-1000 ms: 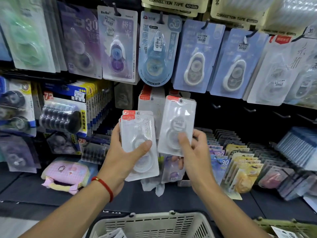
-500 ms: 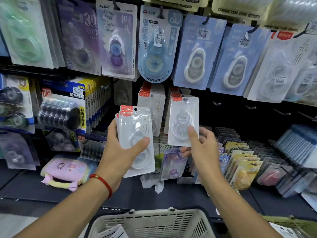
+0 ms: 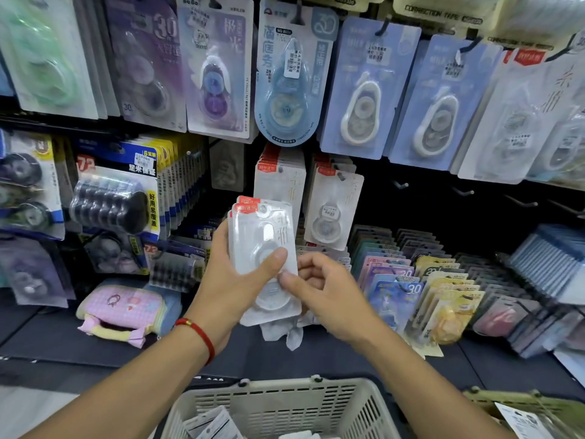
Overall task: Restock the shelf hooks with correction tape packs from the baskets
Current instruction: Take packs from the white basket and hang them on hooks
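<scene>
Your left hand (image 3: 231, 286) grips the packs (image 3: 264, 248) (thumb across the front); your right hand (image 3: 326, 293) pinches their lower right edge

Both forearms are bare, with no sleeves in view. The left wrist wears a thin red cord bracelet (image 3: 199, 335) with a small gold bead on it; the right wrist and both hands carry nothing

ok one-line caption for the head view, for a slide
Left hand holds a stack of correction tape packs; right hand pinches its edge.
</scene>
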`<state>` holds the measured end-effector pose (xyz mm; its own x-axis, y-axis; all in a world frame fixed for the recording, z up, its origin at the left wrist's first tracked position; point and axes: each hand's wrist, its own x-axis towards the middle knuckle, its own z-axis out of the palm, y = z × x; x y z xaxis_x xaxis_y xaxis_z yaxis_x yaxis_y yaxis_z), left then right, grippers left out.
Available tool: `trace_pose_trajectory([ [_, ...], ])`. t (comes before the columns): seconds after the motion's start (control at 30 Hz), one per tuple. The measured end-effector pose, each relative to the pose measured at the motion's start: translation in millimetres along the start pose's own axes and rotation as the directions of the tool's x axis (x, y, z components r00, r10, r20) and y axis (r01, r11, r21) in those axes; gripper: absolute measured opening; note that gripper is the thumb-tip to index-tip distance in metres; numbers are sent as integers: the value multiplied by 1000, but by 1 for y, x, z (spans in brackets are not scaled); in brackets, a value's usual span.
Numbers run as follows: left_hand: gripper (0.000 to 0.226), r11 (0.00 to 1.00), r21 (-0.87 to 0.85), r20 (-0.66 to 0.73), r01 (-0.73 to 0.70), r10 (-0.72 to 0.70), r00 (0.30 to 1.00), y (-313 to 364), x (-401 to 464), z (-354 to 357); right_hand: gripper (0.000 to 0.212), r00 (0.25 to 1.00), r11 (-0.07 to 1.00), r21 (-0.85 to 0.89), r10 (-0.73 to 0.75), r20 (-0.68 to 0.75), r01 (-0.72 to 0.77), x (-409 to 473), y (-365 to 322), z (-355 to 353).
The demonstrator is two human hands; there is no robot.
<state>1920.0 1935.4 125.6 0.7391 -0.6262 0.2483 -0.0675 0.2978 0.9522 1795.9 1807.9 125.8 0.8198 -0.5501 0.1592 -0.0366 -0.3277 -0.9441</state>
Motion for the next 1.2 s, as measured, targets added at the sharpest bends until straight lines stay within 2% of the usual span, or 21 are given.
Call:
trace_pose_trajectory([
  [0.07, 77, 998, -55, 62, 21, -18, 998, 2, -1, -1, 37, 1000, 996, 89, 20, -13, -19, 0, 0, -3],
  [0.13, 80, 994, -90, 161, 58, -44, 986, 2, -1, -5, 37, 997, 986, 167, 40, -61, -30, 0, -2, -7],
  [0.2, 94, 988, -103, 270, 115, -83, 959, 2, -3, -7, 38, 984, 983, 186, 42, -173, -9, 0, -3, -11],
  [0.27, 98, 983, -112, 323, 147, -104, 941, 2, -4, -8, 32, 945, 990, 138, 13, -328, 34, 0, -3, -16],
  [0.33, 95, 986, -97, 298, 134, -99, 949, 4, -5, -8, 26, 900, 989, 114, -39, -435, 98, 1, -4, -22],
  [0.4, 92, 989, -78, 231, 122, -102, 968, 5, -4, -8, 23, 878, 985, 106, -70, -474, 135, 1, -5, -28],
  [0.57, 93, 994, -38, 143, 107, -100, 985, 5, -1, -11, 19, 879, 979, 166, -24, -476, 117, 3, -9, -38],
  [0.83, 93, 994, -13, 110, 108, -106, 988, 1, 0, -12, 36, 873, 964, 188, -78, -482, 190, 3, -13, -35],
  [0.93, 96, 994, -19, 110, 112, -109, 988, 0, 1, -13, 40, 887, 979, 170, -19, -462, 109, 7, -6, -37],
  [1.0, 99, 994, -10, 106, 105, -103, 989, -1, 1, -14, 38, 894, 995, 61, 102, -436, -84, 12, 4, -42],
  [1.03, 100, 995, -2, 100, 100, -100, 990, 0, 0, -14, 39, 890, 973, -114, 133, -435, -201, 13, 12, -45],
  [1.07, 99, 995, 7, 92, 95, -96, 991, 0, 1, -14, 41, 887, 901, -335, 106, -449, -277, 14, 21, -48],
  [1.1, 99, 996, 14, 83, 89, -90, 992, -1, 1, -15, 42, 892, 804, -523, 21, -452, -284, 14, 28, -49],
  [1.13, 99, 996, 22, 74, 86, -87, 993, -1, 1, -16, 44, 902, 729, -648, -101, -419, -220, 14, 32, -48],
  [1.2, 99, 996, 31, 68, 83, -85, 994, -2, 1, -17, 50, 905, 603, -798, -333, -266, -12, 18, 31, -44],
])
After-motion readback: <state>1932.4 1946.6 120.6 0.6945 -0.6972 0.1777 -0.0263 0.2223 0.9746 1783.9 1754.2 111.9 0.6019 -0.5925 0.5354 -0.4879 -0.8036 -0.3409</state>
